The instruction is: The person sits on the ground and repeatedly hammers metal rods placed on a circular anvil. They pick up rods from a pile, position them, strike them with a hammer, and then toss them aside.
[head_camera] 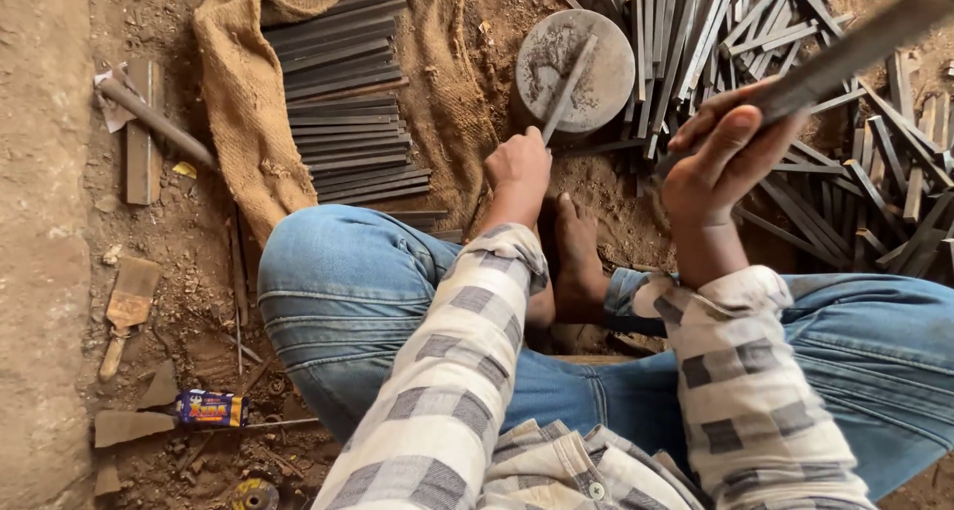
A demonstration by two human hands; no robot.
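Note:
My left hand (pixel 519 168) grips the near end of a flat metal strip (pixel 569 86) whose far end rests on a round metal anvil block (pixel 576 68) set in the dirt. My right hand (pixel 725 152) is raised and shut on a long dark metal tool (pixel 855 48) that slants up to the top right, blurred. My bare foot (pixel 576 256) rests between my knees, just below the anvil block.
Stacked flat metal strips (pixel 348 102) lie on burlap sacking (pixel 243 102) at upper left. A loose heap of strips (pixel 795 92) spreads at right. A hammer (pixel 154 122), a scraper (pixel 124 311), a small blue packet (pixel 211 408) and scraps lie on the dirt floor at left.

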